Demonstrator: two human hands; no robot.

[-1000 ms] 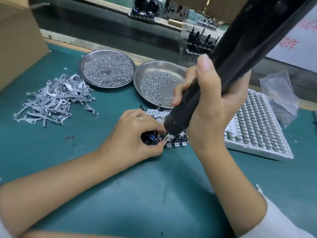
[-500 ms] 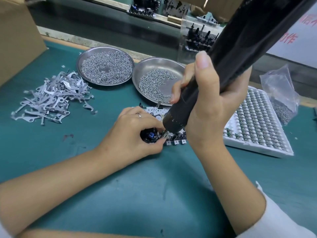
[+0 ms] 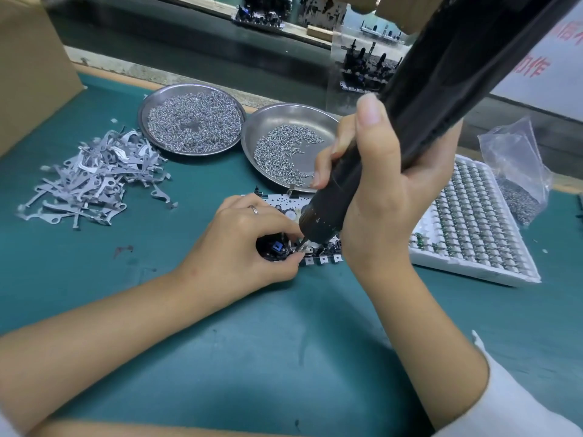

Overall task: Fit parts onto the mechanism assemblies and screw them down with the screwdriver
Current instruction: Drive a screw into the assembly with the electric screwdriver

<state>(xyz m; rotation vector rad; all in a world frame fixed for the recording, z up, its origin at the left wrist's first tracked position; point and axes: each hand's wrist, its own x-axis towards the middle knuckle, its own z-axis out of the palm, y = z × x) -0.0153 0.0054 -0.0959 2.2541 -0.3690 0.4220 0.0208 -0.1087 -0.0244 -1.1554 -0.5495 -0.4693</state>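
A flat mechanism assembly (image 3: 279,205) with a white plate, a blue part and black parts lies on the green mat in the middle. My left hand (image 3: 243,238) grips its near left end, thumb and fingers curled round it. My right hand (image 3: 381,190) grips a thick black electric screwdriver (image 3: 441,77) that slants down from the upper right. Its bit touches the assembly just right of my left fingertips. Both hands hide much of the assembly.
Two round steel dishes of screws (image 3: 192,119) (image 3: 290,146) stand behind the assembly. A heap of grey metal levers (image 3: 91,178) lies at left. A white tray of small parts (image 3: 473,222) and a plastic bag (image 3: 514,171) are at right. A cardboard box (image 3: 28,67) is far left.
Both hands and the screwdriver stay on the assembly in the same pose; only the camera view has shifted slightly.
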